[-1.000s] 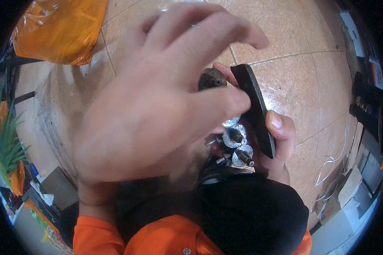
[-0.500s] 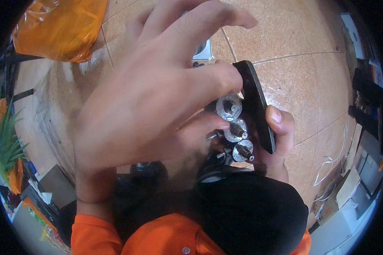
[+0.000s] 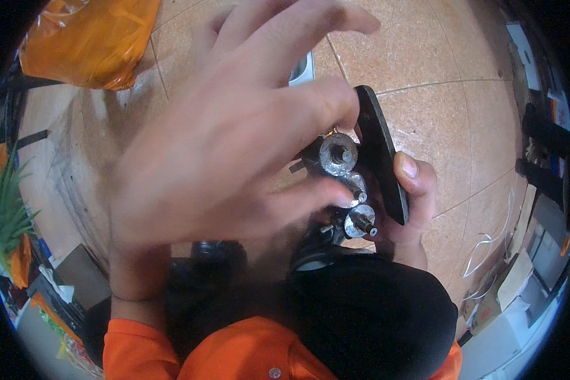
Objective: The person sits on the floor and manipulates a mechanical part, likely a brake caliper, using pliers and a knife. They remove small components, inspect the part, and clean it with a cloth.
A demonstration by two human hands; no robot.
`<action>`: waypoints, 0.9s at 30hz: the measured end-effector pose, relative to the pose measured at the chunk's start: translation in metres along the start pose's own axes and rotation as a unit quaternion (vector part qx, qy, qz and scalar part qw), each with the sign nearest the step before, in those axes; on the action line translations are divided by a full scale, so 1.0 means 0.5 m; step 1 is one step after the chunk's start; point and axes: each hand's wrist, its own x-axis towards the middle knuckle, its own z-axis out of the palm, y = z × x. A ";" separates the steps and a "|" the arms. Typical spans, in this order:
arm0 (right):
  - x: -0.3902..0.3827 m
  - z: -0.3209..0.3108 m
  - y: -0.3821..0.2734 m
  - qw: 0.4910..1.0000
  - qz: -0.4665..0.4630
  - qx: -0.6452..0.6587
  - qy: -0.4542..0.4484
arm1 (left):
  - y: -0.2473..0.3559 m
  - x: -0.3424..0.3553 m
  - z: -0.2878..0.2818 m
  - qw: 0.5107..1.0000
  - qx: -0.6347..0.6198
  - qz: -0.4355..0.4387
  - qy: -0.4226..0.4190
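Observation:
In the head view my left hand (image 3: 247, 139) reaches over a dark metal assembly (image 3: 310, 155) with its fingers spread; one bent finger is close to the top shaft and my thumb touches the middle of three silvery discs with stubby shafts (image 3: 339, 154). My right hand (image 3: 411, 196) grips a long black plate (image 3: 380, 152) upright beside the discs, its thumb on the plate's outer edge. The rest of my right fingers are hidden behind the assembly, as is much of the assembly's body.
An orange plastic bag (image 3: 85, 41) lies at the upper left on the tiled floor (image 3: 462, 126). A metal container (image 3: 301, 69) shows partly behind my left hand. Leafy greens (image 3: 9, 209) are at the left rim. A white cable (image 3: 478, 253), cardboard (image 3: 513, 278) and other items line the right.
My left hand has shifted up, its lower digit now on the middle disc. The top disc has come into view. The black plate has moved slightly up and left with my right hand.

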 end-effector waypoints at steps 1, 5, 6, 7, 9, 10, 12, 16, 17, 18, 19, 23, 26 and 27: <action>0.000 -0.003 0.001 1.000 0.006 0.006 -0.018 | 0.001 0.000 0.000 1.000 0.001 -0.001 -0.001; 0.006 -0.012 0.010 0.998 0.008 0.027 -0.064 | 0.003 -0.005 -0.007 1.000 0.010 -0.005 -0.002; 0.007 -0.014 0.010 0.997 0.005 0.031 -0.070 | 0.001 -0.004 -0.005 1.000 0.009 -0.003 -0.001; 0.007 -0.012 0.007 0.997 -0.001 0.031 -0.071 | 0.000 -0.003 -0.004 1.000 0.007 -0.002 0.001; 0.009 0.001 0.000 0.997 -0.016 0.024 -0.071 | 0.000 -0.003 -0.003 1.000 0.007 -0.003 0.002; 0.010 0.002 0.000 0.997 -0.017 0.023 -0.072 | 0.000 -0.005 -0.002 1.000 0.009 -0.003 0.000; 0.010 0.004 0.001 0.997 -0.015 0.024 -0.076 | 0.000 -0.003 -0.003 1.000 0.010 -0.004 0.000; 0.014 0.002 0.003 0.997 -0.038 0.020 -0.071 | -0.003 0.001 -0.001 1.000 0.011 0.000 0.003; 0.011 -0.004 0.003 0.997 -0.025 0.016 -0.068 | -0.004 0.000 0.000 1.000 0.012 0.000 0.002; 0.009 -0.007 0.002 0.997 -0.010 0.013 -0.069 | -0.005 0.001 -0.003 1.000 0.014 -0.001 0.002; 0.006 -0.009 0.001 0.998 0.005 0.010 -0.069 | -0.004 0.000 -0.006 1.000 0.018 0.000 0.002; 0.003 -0.013 -0.001 0.998 0.019 -0.004 -0.053 | -0.012 0.001 -0.001 1.000 0.018 0.008 0.001; 0.008 0.004 0.001 0.999 -0.024 0.008 -0.049 | -0.015 0.003 -0.006 1.000 0.025 0.015 -0.002; 0.010 0.012 -0.003 0.999 -0.016 0.021 -0.041 | -0.018 -0.001 -0.008 0.999 0.028 0.016 -0.005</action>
